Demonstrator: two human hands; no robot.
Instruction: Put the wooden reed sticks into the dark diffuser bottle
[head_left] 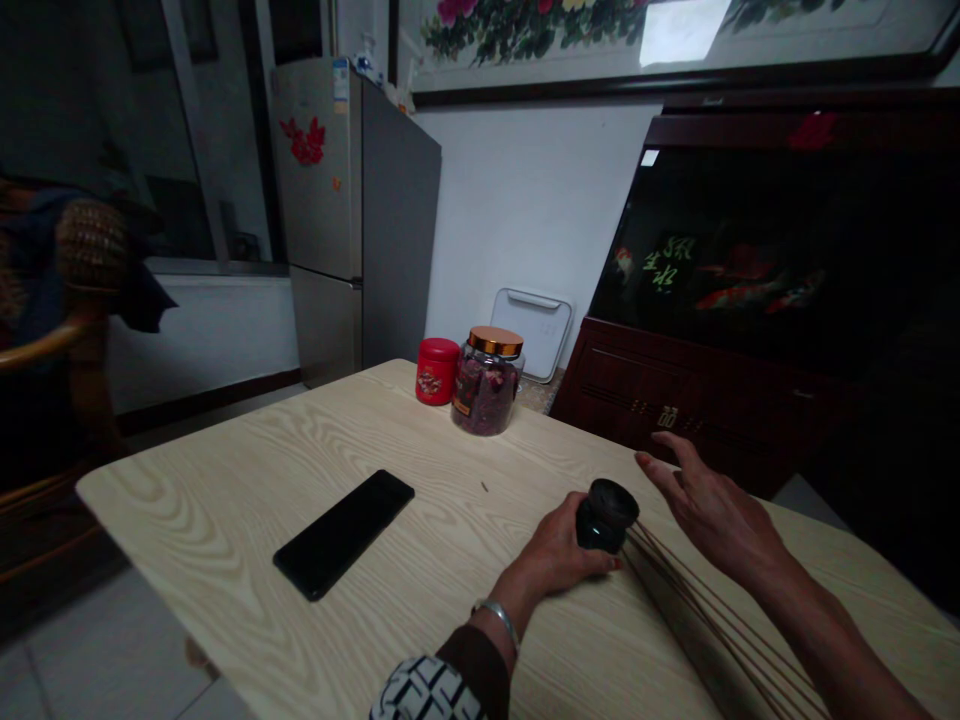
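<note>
My left hand (564,548) is wrapped round a small glossy black pot (604,520) with a flared, bowl-like mouth, near the table's right side. A silver bangle circles the left wrist. Just right of the pot, several thin brown sticks (701,595) run down toward the lower right edge of the picture. Above and beside these sticks my right hand (709,505) is held with its fingers stretched out, and nothing shows in it. Whether the stick ends touch the pot, I cannot tell.
A black phone (345,535) lies on the light wood table (247,490). Toward the far edge stand a red canister (436,372) and a copper-lidded glass jar (486,385) of dried reddish flowers. Beyond are a fridge (401,230) and a dark cabinet with a fish tank (720,250).
</note>
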